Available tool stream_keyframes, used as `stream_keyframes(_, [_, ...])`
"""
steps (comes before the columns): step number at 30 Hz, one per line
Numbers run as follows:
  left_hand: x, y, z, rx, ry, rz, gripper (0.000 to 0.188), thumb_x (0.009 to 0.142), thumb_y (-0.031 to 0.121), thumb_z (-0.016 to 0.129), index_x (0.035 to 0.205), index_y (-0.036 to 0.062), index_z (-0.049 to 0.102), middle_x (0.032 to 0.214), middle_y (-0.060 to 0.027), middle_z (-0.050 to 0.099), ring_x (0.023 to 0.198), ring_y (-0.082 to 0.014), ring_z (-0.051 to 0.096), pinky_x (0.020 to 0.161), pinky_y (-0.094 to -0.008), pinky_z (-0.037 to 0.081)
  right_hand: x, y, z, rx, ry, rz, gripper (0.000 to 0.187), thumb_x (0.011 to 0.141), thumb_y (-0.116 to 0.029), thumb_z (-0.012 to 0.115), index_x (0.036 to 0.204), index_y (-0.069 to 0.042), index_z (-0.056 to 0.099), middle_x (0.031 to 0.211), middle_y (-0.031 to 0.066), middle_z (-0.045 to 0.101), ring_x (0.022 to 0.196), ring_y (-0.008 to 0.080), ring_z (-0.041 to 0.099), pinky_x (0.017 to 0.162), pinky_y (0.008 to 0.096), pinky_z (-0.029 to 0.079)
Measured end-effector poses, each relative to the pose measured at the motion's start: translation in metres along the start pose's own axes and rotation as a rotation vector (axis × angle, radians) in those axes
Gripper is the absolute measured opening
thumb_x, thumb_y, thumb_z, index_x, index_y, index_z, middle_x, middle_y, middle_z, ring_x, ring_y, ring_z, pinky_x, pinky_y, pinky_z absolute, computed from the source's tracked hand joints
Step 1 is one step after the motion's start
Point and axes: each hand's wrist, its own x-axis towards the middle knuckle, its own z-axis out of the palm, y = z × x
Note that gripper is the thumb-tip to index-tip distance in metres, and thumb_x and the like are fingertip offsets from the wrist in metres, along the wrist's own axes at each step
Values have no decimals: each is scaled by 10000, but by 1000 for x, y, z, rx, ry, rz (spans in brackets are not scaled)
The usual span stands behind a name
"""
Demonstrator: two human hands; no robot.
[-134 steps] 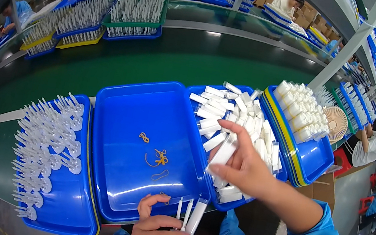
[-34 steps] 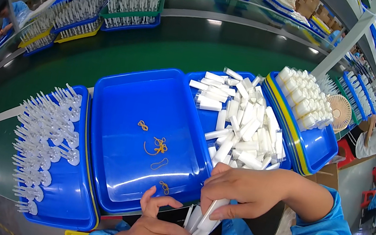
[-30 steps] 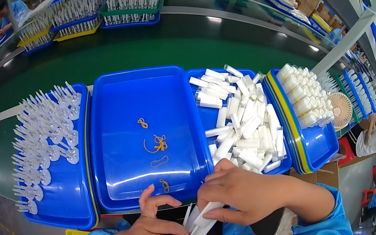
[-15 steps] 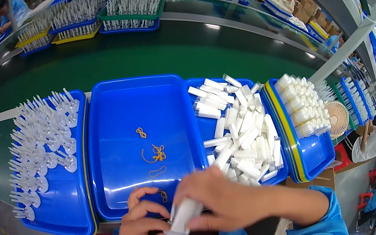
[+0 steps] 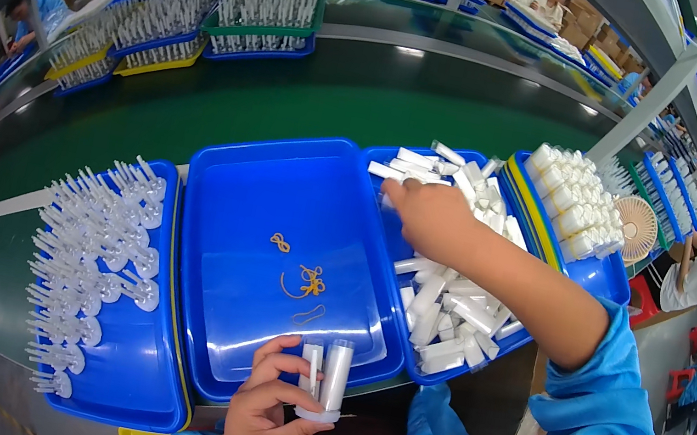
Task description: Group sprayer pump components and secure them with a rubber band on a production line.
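My left hand point(image 5: 263, 412) grips a clear plastic piece with a round base point(image 5: 317, 414) at the near edge of the middle tray. A white tube in a clear sleeve point(image 5: 335, 376) stands upright on that base, with another narrow upright part point(image 5: 311, 369) beside it. My right hand point(image 5: 428, 216) reaches into the right blue tray point(image 5: 389, 222) of loose white tubes point(image 5: 470, 309). Its fingers are bent together over the tubes at the tray's left side; what lies between the fingertips is hidden.
The middle blue tray point(image 5: 269, 194) holds several yellow rubber bands point(image 5: 311, 283). In the left blue tray point(image 5: 125, 374) stand clear bases with thin posts point(image 5: 93, 266). Stacked trays point(image 5: 544, 217) on the right carry bundled white tubes point(image 5: 575, 202). A green conveyor belt point(image 5: 344, 86) runs behind; people sit beyond it.
My right hand has left the piece in my left hand and moved up and away into the tray of white tubes. My left hand keeps hold; the view has shifted slightly.
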Motion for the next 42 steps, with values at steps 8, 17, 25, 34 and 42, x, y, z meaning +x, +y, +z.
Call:
stream_keyframes(8, [6, 6, 1, 216, -123, 140, 211, 583, 124, 811, 766, 184, 726, 971, -24, 593, 1136, -319, 399, 961, -424, 303, -67, -65, -42, 1691, -242, 41, 627, 826, 32, 513, 1375, -84, 233, 939, 61, 533, 837, 110, 562, 749, 244, 471])
stream_keyframes(17, [4, 12, 3, 258, -193, 146, 217, 581, 168, 810, 777, 218, 733, 945, 19, 607, 1140, -323, 399, 959, -432, 307, -87, -72, -37, 1863, -412, 93, 577, 864, -35, 535, 1387, -85, 297, 936, 61, 545, 865, 135, 552, 798, 283, 455])
stream_keyframes(25, [-7, 17, 4, 350, -301, 166, 198, 597, 201, 795, 780, 245, 734, 944, 46, 610, 1169, -332, 374, 995, -453, 223, -104, -63, -52, 1427, -287, -100, 467, 830, -48, 612, 1279, -98, 495, 918, 76, 637, 867, 141, 593, 811, 281, 456])
stream_keyframes(34, [-10, 24, 13, 375, -80, 423, 201, 603, 207, 791, 731, 139, 651, 999, -114, 527, 1081, -335, 438, 943, -522, 278, -123, -83, -47, 1501, -235, -89, 400, 812, -107, 650, 1200, -58, 563, 945, 102, 646, 950, 184, 564, 836, 305, 434])
stream_keyframes(42, [-26, 15, 9, 526, 52, 523, 950, 603, 314, 821, 1352, 167, 256, 1263, -241, 369, 1161, -389, 409, 970, -551, 294, -135, -107, -39, 1287, -120, -375, 403, 809, -203, 646, 1195, -110, 579, 946, 75, 574, 1032, 210, 489, 835, 352, 320])
